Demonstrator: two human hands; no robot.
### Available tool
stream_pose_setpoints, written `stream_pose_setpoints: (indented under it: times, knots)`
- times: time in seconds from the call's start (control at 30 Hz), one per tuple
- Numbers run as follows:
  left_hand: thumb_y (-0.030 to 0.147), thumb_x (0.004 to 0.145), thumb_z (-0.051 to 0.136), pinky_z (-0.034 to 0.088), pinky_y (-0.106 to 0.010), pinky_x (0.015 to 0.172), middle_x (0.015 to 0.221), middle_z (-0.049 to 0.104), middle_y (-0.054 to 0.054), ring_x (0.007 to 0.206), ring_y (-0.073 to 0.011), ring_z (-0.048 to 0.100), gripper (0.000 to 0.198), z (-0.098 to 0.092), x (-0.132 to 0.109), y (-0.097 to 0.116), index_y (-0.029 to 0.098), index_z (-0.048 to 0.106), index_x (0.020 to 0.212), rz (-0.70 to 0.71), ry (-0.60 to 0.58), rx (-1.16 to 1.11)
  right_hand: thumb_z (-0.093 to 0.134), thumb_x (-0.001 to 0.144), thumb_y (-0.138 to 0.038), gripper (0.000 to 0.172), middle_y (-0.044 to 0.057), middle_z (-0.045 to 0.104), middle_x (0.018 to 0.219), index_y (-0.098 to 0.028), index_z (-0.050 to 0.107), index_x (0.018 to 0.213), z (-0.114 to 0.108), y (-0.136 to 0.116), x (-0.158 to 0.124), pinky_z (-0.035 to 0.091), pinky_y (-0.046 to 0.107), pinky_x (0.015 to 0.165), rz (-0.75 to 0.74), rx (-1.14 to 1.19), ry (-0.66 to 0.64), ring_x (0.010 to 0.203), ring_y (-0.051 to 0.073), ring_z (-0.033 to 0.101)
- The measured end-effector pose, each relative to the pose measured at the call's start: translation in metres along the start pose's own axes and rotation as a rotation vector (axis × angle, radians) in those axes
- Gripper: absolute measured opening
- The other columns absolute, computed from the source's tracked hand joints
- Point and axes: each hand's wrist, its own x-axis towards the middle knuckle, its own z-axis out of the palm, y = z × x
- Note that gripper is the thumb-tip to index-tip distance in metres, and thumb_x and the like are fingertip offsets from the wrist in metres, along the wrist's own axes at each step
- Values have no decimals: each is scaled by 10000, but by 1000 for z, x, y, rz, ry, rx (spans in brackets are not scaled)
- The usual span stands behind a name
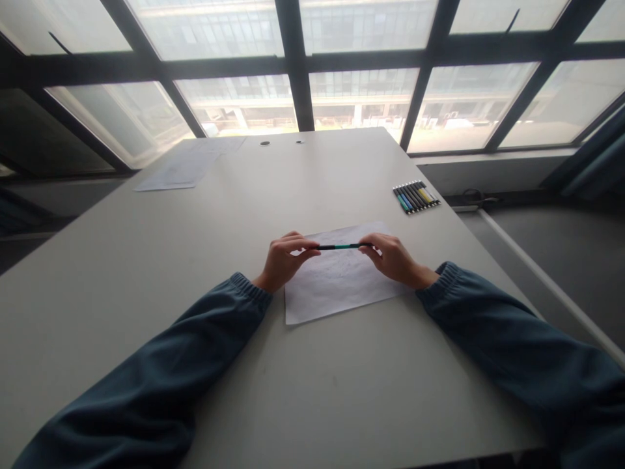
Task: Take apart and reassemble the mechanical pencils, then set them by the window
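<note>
A thin pen [342, 247] with a green and black barrel is held level between both hands, just above a white sheet of paper [336, 286] on the grey table [195, 260]. My left hand [284, 260] pinches its left end, fingers curled. My right hand [393, 258] pinches its right end the same way. Faint drawn lines show on the sheet under the pen. Both arms wear dark blue sleeves with gathered cuffs.
A row of several coloured pens [416, 196] lies near the table's right edge. More white sheets [188, 164] lie at the far left corner. Two small round holes [265, 142] sit near the far edge. Large windows stand behind the table.
</note>
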Motion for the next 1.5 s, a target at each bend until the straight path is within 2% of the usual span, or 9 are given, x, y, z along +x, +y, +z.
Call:
stream_pose_setpoints:
  times: [0.37, 0.5, 0.6, 0.73, 0.87, 1.07, 1.2, 1.33, 1.5]
  knots:
    - [329, 831, 807, 535, -281, 647, 817, 741, -46, 720, -148, 623, 235, -1, 2, 4, 220, 775, 1036, 46, 16, 30, 501, 1028, -341, 272, 11, 638, 681, -191, 635, 844, -2, -3, 0, 373, 266, 604, 115, -16, -125, 578, 142, 537]
    - [315, 837, 800, 530, -270, 642, 814, 733, -48, 735, -146, 626, 145, -1, 2, 3, 213, 789, 939, 69, -11, 8, 404, 1062, -379, 409, 33, 633, 676, -177, 660, 814, -1, -1, -1, 371, 280, 625, 119, -39, -175, 604, 153, 547]
    - [307, 839, 799, 521, -265, 637, 798, 728, -43, 733, -145, 625, 124, -1, 2, 3, 213, 791, 918, 73, -2, 20, 406, 1061, -427, 410, 44, 661, 725, -162, 710, 988, 0, -1, -1, 409, 283, 658, 170, 52, -143, 641, 157, 577]
    - [301, 838, 800, 522, -271, 646, 781, 730, -40, 719, -146, 615, 117, 0, 3, 3, 205, 788, 904, 40, 70, 64, 412, 1058, -451, 401, 21, 657, 759, -190, 651, 1248, 1, -1, 1, 471, 286, 689, 248, 297, -24, 678, 151, 592]
    - [306, 833, 803, 518, -270, 654, 784, 735, -40, 702, -142, 602, 125, 0, 2, 0, 201, 791, 902, -32, 103, 56, 474, 1037, -459, 349, 30, 670, 797, -203, 677, 1159, 2, -1, 2, 511, 299, 707, 268, 533, 39, 729, 151, 611]
    - [322, 824, 810, 507, -273, 671, 794, 717, -42, 691, -132, 591, 150, 1, -3, -5, 201, 797, 910, -144, 5, -99, 617, 967, -478, 332, 18, 698, 709, -193, 694, 1118, 1, 3, 2, 502, 285, 629, 307, 687, 7, 622, 133, 594]
    - [324, 815, 815, 510, -286, 677, 805, 720, -54, 706, -144, 609, 159, 1, -4, -9, 199, 798, 912, -157, -29, -133, 734, 889, -457, 298, 44, 743, 717, -181, 714, 1000, -3, 5, 2, 532, 296, 651, 349, 763, -23, 652, 157, 673]
    - [331, 816, 808, 514, -286, 665, 810, 723, -59, 709, -150, 614, 161, 1, -2, -8, 196, 795, 901, -171, -2, -107, 801, 823, -446, 290, 57, 739, 735, -174, 710, 865, -3, 2, 1, 561, 308, 667, 356, 770, -82, 682, 177, 701]
    - [333, 820, 805, 527, -276, 674, 792, 727, -45, 680, -136, 598, 153, 2, 0, -1, 200, 796, 894, -157, 53, -9, 666, 938, -417, 246, 36, 719, 790, -202, 722, 1043, 5, 1, 1, 559, 300, 686, 315, 611, 59, 719, 157, 671]
